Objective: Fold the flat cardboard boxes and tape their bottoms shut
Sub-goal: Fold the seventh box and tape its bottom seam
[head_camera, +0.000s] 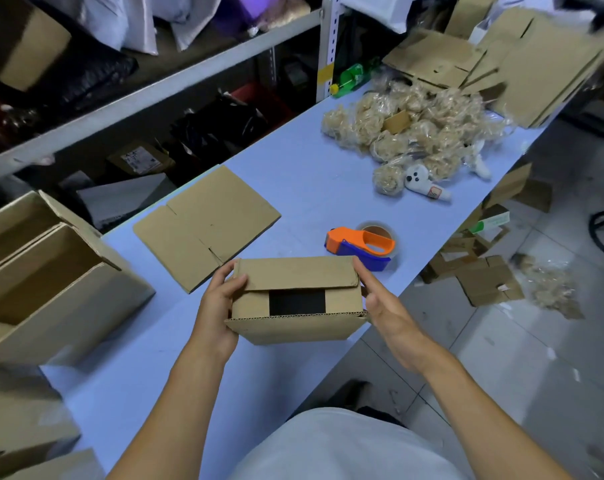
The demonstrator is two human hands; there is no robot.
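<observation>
Both hands steady the small brown cardboard box [295, 299] near the front edge of the pale blue table [311, 174]; left hand [217, 306] grips its left end, thumb pinning the folded flap; right hand [380, 299] presses flat-fingered against the right end; flaps want squaring, dark gap closed, before reaching the orange-and-blue tape dispenser [361, 245] just behind the box.

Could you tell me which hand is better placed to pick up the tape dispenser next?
The right hand: the tape dispenser lies just beyond it, while the left hand grips the box on the far side.
</observation>
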